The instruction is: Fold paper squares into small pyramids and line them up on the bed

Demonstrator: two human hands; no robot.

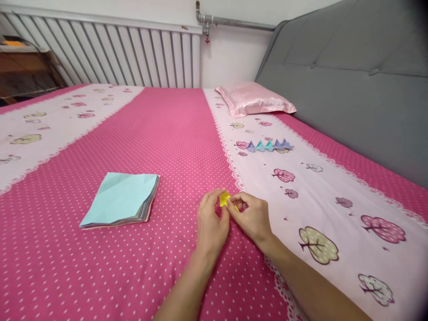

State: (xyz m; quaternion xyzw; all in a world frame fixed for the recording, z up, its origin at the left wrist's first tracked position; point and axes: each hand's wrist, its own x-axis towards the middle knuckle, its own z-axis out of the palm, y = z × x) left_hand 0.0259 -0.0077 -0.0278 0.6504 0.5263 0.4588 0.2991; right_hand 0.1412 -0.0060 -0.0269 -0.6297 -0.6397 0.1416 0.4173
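Observation:
A small piece of folded yellow paper [224,199] is held between my two hands, low over the pink dotted bedspread. My left hand [213,218] grips its left side, fingers curled behind and thumb in front. From the right, my right hand [251,216] pinches the paper between thumb and fingers. My fingers cover much of it, so its full shape is hidden. To the left lies a stack of square paper [120,198] with a light blue sheet on top. Beyond my right hand, several small folded paper pieces [268,146] in purple and teal stand in a row.
The bed's pink and white patterned cover [180,133] spreads all around. A shiny pink pillow [256,98] rests near the grey padded headboard [347,80] on the right. Along the back wall are a white radiator [110,49] and a pipe [240,22]. A brown wooden cabinet [26,67] is at far left.

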